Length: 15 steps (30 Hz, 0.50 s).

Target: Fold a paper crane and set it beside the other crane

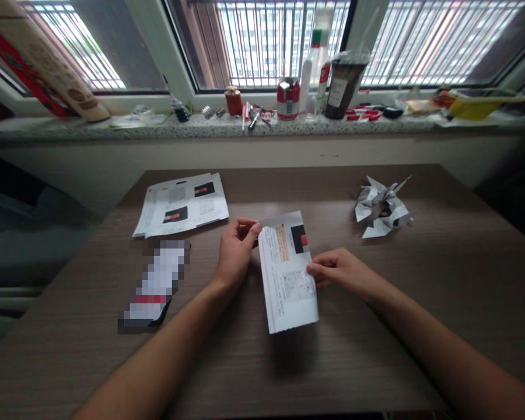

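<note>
A white printed sheet of paper (280, 309), narrow and seemingly folded lengthwise, is held tilted a little above the wooden table. My left hand (238, 248) pinches its upper left edge between thumb and fingers. On the opposite side my right hand (339, 269) grips the right edge, thumb on top. Dark and red pictures, an orange block and small lettering show on the sheet. A shadow falls on the table below its lower end.
Left of the hands lie a stack of printed sheets (186, 204) and a blurred-out phone (157, 286). A folded paper shape with points (382, 207) sits at the back right. Along the granite windowsill (210, 131) stand a red can (287, 99), a dark drink cup (343, 90) and a yellow basket (475, 107).
</note>
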Each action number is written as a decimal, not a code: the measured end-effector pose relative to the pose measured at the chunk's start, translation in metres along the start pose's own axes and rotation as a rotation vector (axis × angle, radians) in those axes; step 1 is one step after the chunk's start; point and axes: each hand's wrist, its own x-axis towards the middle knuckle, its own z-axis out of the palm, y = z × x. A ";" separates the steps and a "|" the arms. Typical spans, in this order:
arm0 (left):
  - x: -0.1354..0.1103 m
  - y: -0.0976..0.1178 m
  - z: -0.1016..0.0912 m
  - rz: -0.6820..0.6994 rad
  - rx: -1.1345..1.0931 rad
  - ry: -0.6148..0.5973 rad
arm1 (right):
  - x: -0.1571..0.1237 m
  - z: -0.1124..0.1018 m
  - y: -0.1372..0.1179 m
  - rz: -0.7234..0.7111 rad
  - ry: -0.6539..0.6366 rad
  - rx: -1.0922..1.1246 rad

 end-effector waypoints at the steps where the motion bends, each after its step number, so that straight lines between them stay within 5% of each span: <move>1: 0.000 0.000 0.000 0.005 0.002 0.002 | 0.001 0.000 0.000 -0.013 0.016 -0.016; 7: 0.002 -0.002 -0.001 0.025 -0.026 0.032 | 0.007 0.000 0.004 -0.059 0.127 -0.068; 15: 0.010 -0.004 -0.005 0.034 -0.078 0.111 | 0.003 0.005 0.004 -0.003 0.020 -0.032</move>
